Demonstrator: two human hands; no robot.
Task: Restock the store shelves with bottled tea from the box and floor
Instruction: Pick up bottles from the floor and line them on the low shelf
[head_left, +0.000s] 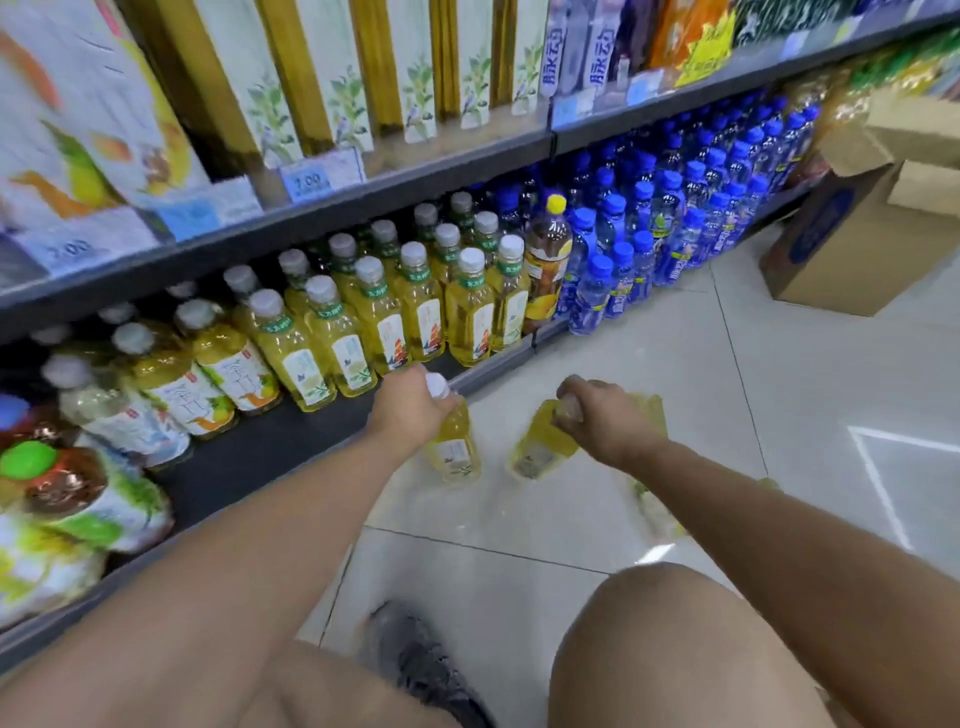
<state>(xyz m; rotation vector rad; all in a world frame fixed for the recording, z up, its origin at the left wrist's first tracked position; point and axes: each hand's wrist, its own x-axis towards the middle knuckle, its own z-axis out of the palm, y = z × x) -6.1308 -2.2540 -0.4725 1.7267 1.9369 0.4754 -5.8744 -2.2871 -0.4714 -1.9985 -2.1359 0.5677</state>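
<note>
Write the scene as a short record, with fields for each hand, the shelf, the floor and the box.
left hand: grips the upright bottle just below its cap
right hand: grips the tilted bottle at its top
shelf: bottom level, with a bare strip at the front
tea rows: yellow bottles standing on the shelf
blue bottles: to the right of the tea rows
floor bottles: yellow, under the right arm, blurred
box: open, on the floor, far right

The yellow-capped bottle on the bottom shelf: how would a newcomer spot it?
On the bottom shelf, white-capped tea bottles give way to blue-capped bottles. The yellow-capped bottle stands at that boundary, the only one with a yellow cap and dark amber contents.
</note>
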